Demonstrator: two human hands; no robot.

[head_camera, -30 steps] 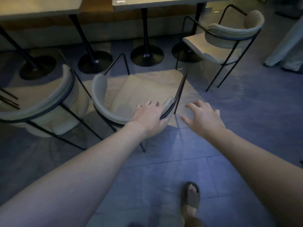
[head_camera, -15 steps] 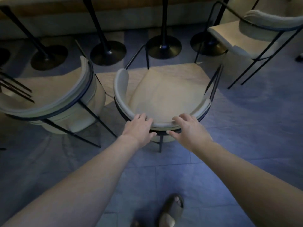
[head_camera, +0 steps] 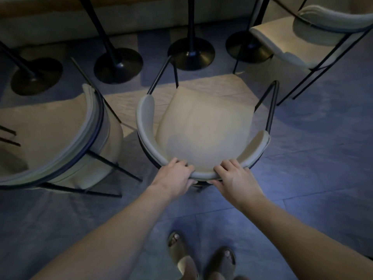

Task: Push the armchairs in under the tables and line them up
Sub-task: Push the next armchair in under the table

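Curling over the top of the curved backrest, the fingers (head_camera: pixel 182 165) of the left hand (head_camera: pixel 175 177) clamp the rail just left of its middle; the right hand (head_camera: pixel 234 176) grips the same rail just beside it, thumb tucked beneath. Both hands closed on the middle armchair (head_camera: pixel 201 128), which stands short of the table pedestals, seat facing them, not yet pushed in. Black arm frame on its left front corner sits near the round base (head_camera: pixel 190 52) of the centre pedestal; a straight shove would likely knock frame against base, or skew the chair if one hand drives harder. Left armchair (head_camera: pixel 60 138) stands just beside, angled; a drift leftward risks the two frames clashing. Right armchair (head_camera: pixel 314 37) well apart, also turned off line. Floor (head_camera: pixel 312 178): grey stone-look tiles, legs may catch on joints. Dim room, bluish light, warm patch under chair. Tabletop out of view. Sandalled feet below.
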